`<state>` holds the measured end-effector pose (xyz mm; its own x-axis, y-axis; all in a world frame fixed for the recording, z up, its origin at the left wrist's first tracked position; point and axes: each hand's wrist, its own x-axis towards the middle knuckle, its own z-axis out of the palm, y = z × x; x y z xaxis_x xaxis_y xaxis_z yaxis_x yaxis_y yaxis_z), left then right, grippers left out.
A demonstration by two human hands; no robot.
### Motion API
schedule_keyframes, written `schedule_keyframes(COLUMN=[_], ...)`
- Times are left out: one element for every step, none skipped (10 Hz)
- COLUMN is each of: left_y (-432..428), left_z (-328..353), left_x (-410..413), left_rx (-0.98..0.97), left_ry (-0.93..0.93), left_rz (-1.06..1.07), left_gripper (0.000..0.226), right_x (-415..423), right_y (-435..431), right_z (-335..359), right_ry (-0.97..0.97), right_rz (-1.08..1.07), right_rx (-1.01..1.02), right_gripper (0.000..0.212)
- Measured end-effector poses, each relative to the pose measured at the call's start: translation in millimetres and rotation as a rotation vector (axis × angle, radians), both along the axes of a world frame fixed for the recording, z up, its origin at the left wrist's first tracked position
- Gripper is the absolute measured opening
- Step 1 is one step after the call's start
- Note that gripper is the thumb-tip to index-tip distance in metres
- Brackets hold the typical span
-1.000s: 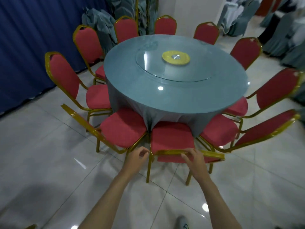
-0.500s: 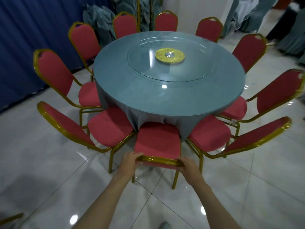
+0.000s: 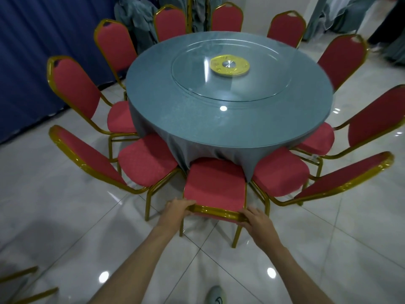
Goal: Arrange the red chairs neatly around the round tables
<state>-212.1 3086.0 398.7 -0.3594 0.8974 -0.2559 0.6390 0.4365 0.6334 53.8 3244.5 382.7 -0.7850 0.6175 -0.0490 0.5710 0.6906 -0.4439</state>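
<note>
A round table (image 3: 197,119) with a grey-blue cloth stands ahead, ringed by several red chairs with gold frames. The nearest red chair (image 3: 215,185) faces the table, its seat front tucked under the hanging cloth. My left hand (image 3: 176,210) grips the left end of its gold backrest top. My right hand (image 3: 257,220) grips the right end of the same rail. Neighbouring chairs stand close on the left (image 3: 146,161) and on the right (image 3: 281,171), their seats nearly touching the held chair.
A glass turntable (image 3: 192,69) with a yellow hub (image 3: 230,65) sits on the table. Blue curtain (image 3: 43,40) runs along the left. Grey chair covers (image 3: 135,27) pile up behind. Gold chair legs (image 3: 19,284) show at bottom left. My shoe (image 3: 215,296) is on the glossy tiled floor.
Both hands have closed on the chair's backrest rail, and the chair has slid forward toward the table. My view has shifted, so the table sits further right in frame.
</note>
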Motion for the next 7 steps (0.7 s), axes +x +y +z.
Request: schedule_keyframes(left_y=[-1.0, -6.1, -18.0, -38.4, -67.2, -109.6, -149.0], left_z=[8.1, 14.6, 25.2, 32.8, 42.2, 45.2, 45.3], left_x=[4.2, 3.3, -2.5, -10.4, -18.8, -29.9, -39.3], left_rx=[0.027, 0.018, 0.054, 0.083, 0.107, 0.159, 0.239], left_ry=[-0.011, -0.087, -0.128, -0.143, -0.154, -0.210, -0.254], left_rz=[0.047, 0.081, 0.082, 0.130, 0.193, 0.233, 0.325], left_gripper=[0.022, 0.023, 0.025, 0.015, 0.010, 0.012, 0.018], right_x=[-1.5, -7.8, -13.9, -24.2, -41.9, -60.8, -78.5], right_y=[-2.4, -9.1, -23.2, -43.1, -67.0, -97.6, -126.4], right_z=[5.2, 14.0, 22.9, 33.0, 45.6, 53.1, 55.1], right_ry=[0.017, 0.051, 0.120, 0.204, 0.252, 0.272, 0.283], right_rz=[-0.040, -0.058, -0.093, -0.129, -0.119, -0.077, -0.063], right_rx=[-0.050, -0.094, -0.118, -0.053, -0.019, -0.095, -0.220], right_gripper=[0.025, 0.026, 0.021, 0.015, 0.011, 0.012, 0.013])
